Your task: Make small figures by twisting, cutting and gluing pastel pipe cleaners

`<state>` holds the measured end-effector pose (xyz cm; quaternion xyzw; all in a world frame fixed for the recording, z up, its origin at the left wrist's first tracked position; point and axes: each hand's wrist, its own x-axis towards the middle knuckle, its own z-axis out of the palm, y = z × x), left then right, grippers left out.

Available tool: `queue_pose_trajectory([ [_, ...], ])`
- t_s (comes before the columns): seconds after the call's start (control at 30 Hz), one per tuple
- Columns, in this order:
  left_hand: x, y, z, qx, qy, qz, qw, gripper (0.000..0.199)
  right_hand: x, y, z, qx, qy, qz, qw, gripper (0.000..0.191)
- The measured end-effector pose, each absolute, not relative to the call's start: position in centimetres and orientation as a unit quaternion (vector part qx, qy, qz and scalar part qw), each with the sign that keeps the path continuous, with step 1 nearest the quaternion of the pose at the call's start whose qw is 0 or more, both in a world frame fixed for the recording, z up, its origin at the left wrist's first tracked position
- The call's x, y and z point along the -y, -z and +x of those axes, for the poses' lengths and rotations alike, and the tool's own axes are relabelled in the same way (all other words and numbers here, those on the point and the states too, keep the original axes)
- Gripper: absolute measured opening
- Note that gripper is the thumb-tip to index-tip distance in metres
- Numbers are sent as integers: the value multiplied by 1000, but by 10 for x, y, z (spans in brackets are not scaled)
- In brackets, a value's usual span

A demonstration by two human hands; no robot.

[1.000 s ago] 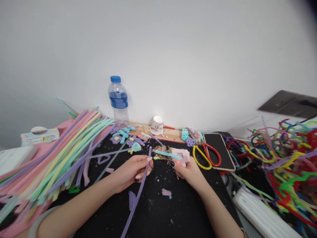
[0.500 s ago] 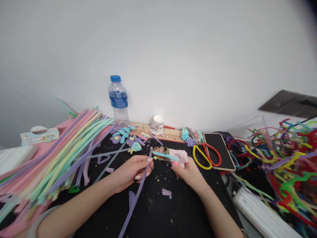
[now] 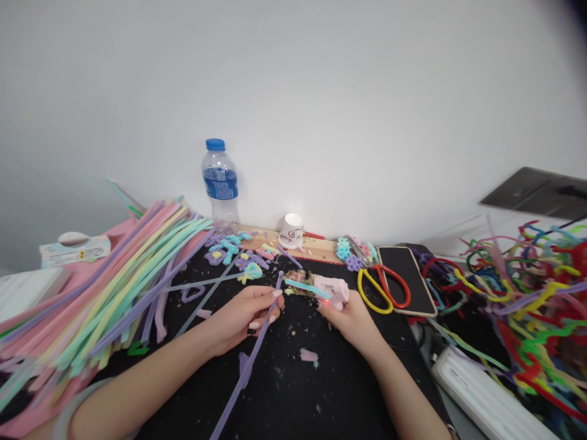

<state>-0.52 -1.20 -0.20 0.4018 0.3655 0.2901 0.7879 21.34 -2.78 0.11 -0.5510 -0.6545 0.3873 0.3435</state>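
Note:
My left hand [image 3: 253,313] pinches a purple pipe cleaner [image 3: 257,357] between thumb and fingers near its upper end, and the rest slants down toward me. In my right hand [image 3: 343,315] is a pale pink handheld tool [image 3: 334,288] with a small red light glowing by the thumb. Its front end is covered in brownish fuzz, and a light blue strip [image 3: 306,286] lies along its side. That fuzzy end points left, close to the tip of the purple pipe cleaner; I cannot tell whether they touch. Scissors [image 3: 383,292] with red and yellow handles lie right of my right hand.
Bundled pastel pipe cleaners [image 3: 132,275] lie at left, tangled bright ones [image 3: 536,305] at right. Toward the wall stand a water bottle [image 3: 221,183] and a paper cup [image 3: 291,231]. A phone [image 3: 407,278] and a white power strip [image 3: 481,391] lie right. Finished flower pieces [image 3: 351,252] sit behind.
The lower end of the purple pipe cleaner has swung slightly left. The pink tool has tilted a little in my right hand. Both hands stay almost in place.

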Motion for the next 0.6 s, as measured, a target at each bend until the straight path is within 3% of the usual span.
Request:
queue_pose_trajectory([
  [0.6, 9, 5, -9, -288, -292, 323, 853, 17, 26, -3, 214, 687, -372, -507, 364, 33],
])
